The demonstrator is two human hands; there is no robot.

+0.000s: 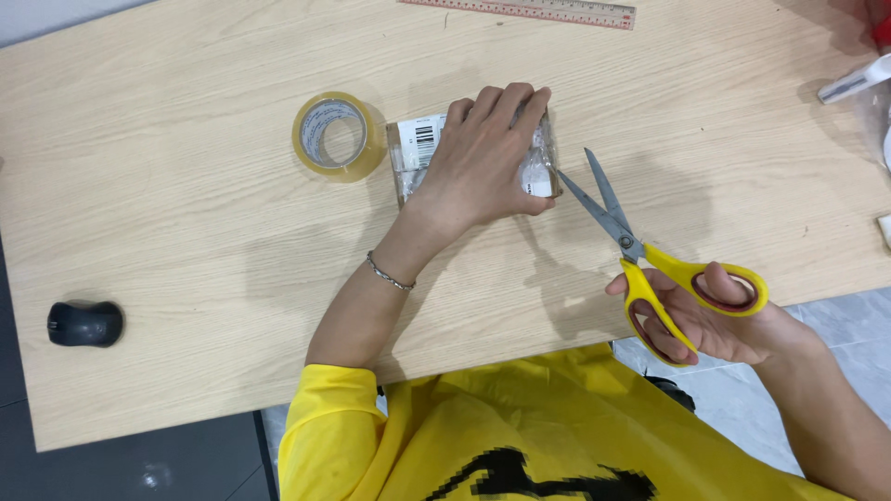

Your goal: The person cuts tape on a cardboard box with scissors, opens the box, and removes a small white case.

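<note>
We are pressing our left hand (483,153) flat on a small parcel (422,148) wrapped in clear tape, lying near the middle of the worktop (186,213); that grip is spread wide, holding the parcel down. Our right hand (719,320) is gripping yellow-handled scissors (640,250), blades open, tips touching the parcel's right edge. A tape roll (339,134) is sitting just beside the parcel's left edge. A ruler (520,9) is lying along the far edge, a mouse (85,323) near the left edge.

Left hand (483,158) flat on small parcel (413,148) — open yellow scissors (650,260) in right hand (715,320).
</note>
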